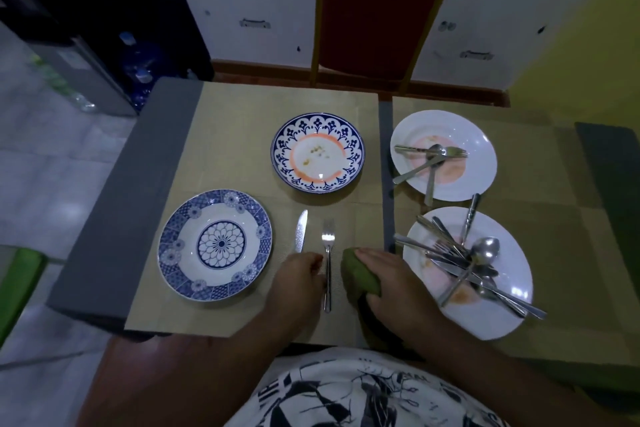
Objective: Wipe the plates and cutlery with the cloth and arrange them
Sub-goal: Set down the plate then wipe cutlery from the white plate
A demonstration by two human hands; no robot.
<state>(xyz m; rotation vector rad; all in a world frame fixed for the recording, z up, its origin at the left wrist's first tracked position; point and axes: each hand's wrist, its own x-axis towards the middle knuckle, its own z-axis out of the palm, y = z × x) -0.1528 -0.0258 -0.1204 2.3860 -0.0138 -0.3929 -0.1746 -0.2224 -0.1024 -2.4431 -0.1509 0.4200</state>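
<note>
While the cloth [358, 276] is gripped by the right hand [391, 284], bare mat [356, 219] is left beside the fork [328, 243]. Left hand [298, 279] closure is obscured.

One wide camera on the person's head looks steeply down at the table [104, 219], close. Chair [377, 11] at twelve o'clock, shirt [363, 392] at six.
</note>
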